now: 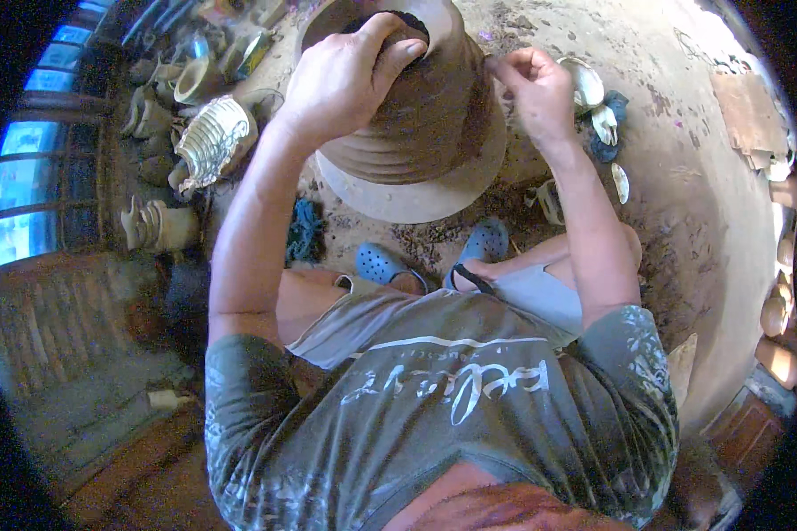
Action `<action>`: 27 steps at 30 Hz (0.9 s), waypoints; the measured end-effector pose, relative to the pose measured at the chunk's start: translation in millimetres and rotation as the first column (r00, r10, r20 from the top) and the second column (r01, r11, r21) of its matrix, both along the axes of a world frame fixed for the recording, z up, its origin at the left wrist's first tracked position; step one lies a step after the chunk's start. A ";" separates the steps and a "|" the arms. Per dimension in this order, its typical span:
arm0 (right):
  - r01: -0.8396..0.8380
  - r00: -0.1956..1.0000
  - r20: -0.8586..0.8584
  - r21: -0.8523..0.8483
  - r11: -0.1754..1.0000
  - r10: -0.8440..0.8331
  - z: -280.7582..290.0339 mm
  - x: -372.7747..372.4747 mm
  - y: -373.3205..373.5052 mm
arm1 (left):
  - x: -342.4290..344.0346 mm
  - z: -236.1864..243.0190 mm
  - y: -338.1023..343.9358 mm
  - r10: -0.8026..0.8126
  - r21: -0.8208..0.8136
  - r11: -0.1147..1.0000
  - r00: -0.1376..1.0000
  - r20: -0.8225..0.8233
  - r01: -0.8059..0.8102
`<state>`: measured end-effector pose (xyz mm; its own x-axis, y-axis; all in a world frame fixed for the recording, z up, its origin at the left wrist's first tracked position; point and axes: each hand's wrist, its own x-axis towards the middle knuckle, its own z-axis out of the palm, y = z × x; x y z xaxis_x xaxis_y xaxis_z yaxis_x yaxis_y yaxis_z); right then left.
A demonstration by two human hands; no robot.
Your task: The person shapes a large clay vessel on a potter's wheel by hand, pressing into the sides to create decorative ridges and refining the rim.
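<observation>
A tall brown clay pot [407, 142] with ridged sides stands on a pale round base [412, 199] at the top middle of the head view. My left hand [345, 75] is at its top on the left, fingers curled over the dark opening and thumb beside it, gripping there. My right hand [540, 93] touches the pot's right side with thumb and fingertips pinched; whatever sits between them is too small to make out.
Broken pale pottery pieces [212, 142] and clay vessels [195, 81] lie on the left, near barred windows [22, 150]. Teal netting [304, 230] lies by my sandals [381, 264]. Pale pieces [584, 84], a dark cloth [611, 137] and flat brown sheets [744, 115] are on the right.
</observation>
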<state>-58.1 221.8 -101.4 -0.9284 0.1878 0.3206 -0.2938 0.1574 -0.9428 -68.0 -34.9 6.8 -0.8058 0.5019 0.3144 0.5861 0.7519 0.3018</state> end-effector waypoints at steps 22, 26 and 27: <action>-0.007 0.989 -0.116 0.594 0.804 0.094 -3.6 118.7 -110.9 | 13.9 -4.3 57.0 0.323 0.031 0.946 0.944 -0.069 -0.322; -0.019 1.000 0.028 0.157 0.987 0.015 7.3 81.8 -60.0 | 15.0 -4.2 54.4 0.314 0.037 0.949 0.946 -0.083 -0.312; -0.099 0.984 0.148 0.006 0.995 0.097 9.1 64.6 -45.1 | 16.9 -2.6 55.0 0.316 0.024 0.949 0.945 -0.079 -0.315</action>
<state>6.5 176.7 -92.4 -0.9793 0.0902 0.1813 -0.1669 0.1476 -0.9749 -51.1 20.1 4.2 -0.8940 0.2221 0.3892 0.3420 0.8994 0.2722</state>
